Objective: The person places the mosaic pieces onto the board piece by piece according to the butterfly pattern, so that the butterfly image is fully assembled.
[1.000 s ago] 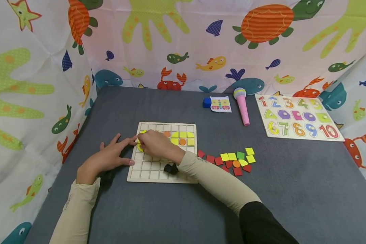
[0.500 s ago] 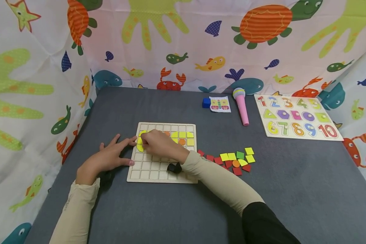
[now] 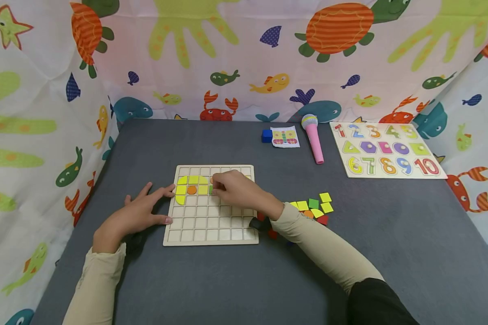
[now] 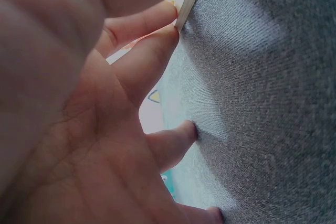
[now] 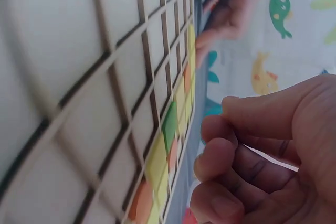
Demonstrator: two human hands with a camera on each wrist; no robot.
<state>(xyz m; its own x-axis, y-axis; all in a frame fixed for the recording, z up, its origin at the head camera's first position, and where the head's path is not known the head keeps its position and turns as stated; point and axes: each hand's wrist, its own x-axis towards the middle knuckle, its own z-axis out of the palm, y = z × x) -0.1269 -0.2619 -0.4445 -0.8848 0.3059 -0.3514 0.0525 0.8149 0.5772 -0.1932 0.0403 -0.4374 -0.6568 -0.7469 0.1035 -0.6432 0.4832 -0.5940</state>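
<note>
A light wooden grid board (image 3: pixel 207 223) lies on the grey table. Yellow tiles (image 3: pixel 181 190), an orange disc (image 3: pixel 192 190) and a partly covered green tile (image 3: pixel 211 190) sit in its upper rows. Left hand (image 3: pixel 136 216) has its fingers spread beside the board; two fingertips touch its edge in the left wrist view, while other fingertips rest on the cloth. Over the board's right half hovers the right hand (image 3: pixel 244 192), covering some pieces. In the right wrist view, its fingers (image 5: pixel 215 158) are curled, thumb near the index fingertip, with no piece visible between them.
Loose red, yellow, orange and green pieces (image 3: pixel 313 203) lie right of the board, partly behind the right forearm. Farther back are a blue cube (image 3: pixel 266 136), a butterfly pattern card (image 3: pixel 285 136), a pink toy microphone (image 3: pixel 314 140) and a number puzzle board (image 3: pixel 351 173).
The right hand has moved right from the board's left-hand tiles, uncovering yellow tiles and an orange disc. The left hand keeps its place at the board's edge. The head view has shifted slightly.
</note>
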